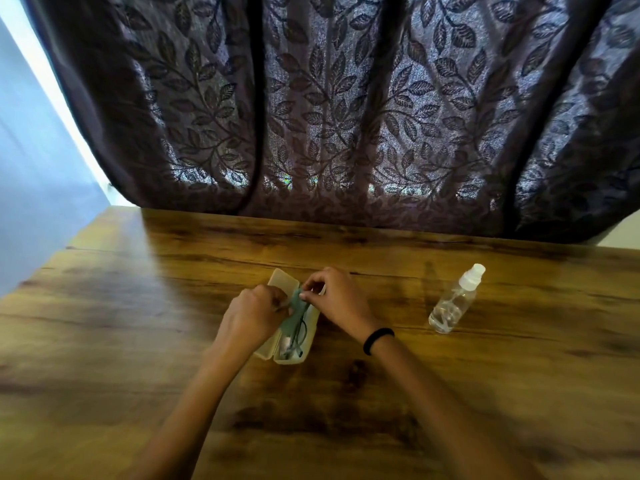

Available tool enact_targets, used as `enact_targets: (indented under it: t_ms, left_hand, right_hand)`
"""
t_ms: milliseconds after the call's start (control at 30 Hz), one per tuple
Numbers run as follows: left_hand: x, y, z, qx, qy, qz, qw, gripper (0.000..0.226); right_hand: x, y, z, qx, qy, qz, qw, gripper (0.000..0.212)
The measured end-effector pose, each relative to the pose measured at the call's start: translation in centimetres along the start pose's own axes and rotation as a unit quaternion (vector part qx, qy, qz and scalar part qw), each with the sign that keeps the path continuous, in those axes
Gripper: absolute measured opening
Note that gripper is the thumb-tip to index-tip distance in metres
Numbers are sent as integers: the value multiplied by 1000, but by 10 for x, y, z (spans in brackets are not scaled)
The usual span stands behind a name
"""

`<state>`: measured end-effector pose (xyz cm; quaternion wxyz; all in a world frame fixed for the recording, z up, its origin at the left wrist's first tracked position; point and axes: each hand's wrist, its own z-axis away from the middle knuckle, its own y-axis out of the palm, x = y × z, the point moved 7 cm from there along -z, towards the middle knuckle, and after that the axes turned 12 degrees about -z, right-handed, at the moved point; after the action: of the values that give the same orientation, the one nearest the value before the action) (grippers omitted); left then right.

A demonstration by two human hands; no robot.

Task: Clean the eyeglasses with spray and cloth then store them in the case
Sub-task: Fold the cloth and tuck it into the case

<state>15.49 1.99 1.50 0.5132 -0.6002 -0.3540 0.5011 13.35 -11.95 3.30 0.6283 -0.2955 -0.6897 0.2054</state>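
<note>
An open cream eyeglass case (281,280) lies on the wooden table (138,323) in front of me. Dark-framed eyeglasses (298,337) rest inside its lower half, partly covered by a grey-green cloth (292,315). My left hand (254,315) and my right hand (336,297) hover over the case, and both pinch the upper end of the cloth between fingertips. The far part of the case is hidden behind my hands. A clear spray bottle (453,301) with a white cap stands upright to the right, apart from my hands.
A dark leaf-patterned curtain (329,116) hangs over the table's far edge. A pale wall (34,168) is at the left. A black band (377,339) sits on my right wrist.
</note>
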Motion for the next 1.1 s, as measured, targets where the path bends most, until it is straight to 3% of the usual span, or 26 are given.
enact_targets:
  t_ms: [200, 300, 400, 533, 733, 933, 1100]
  left_hand:
    - [16, -33, 0, -98, -7, 70, 993, 32]
    - [26, -18, -12, 28, -36, 185, 982, 34]
    - [25, 4, -8, 178, -51, 353, 917, 31]
    - [29, 18, -1, 221, -88, 472, 849, 25]
    - [25, 26, 8, 280, -50, 535, 796, 25]
    - [14, 27, 9, 294, -24, 545, 785, 43]
    - [2, 19, 6, 261, -27, 516, 815, 46]
  right_hand:
    - [-8, 1, 1, 8, 7, -12, 1000, 14]
    - [-12, 0, 3, 13, 10, -34, 999, 18]
    - [-13, -3, 6, 13, 9, -70, 997, 22]
    - [-22, -13, 16, -19, 37, -163, 986, 29]
    - [-48, -8, 34, 9, 141, -252, 957, 39]
    - [-55, -6, 40, 3, 197, -319, 927, 41]
    - [-56, -4, 42, 0, 198, -354, 914, 34]
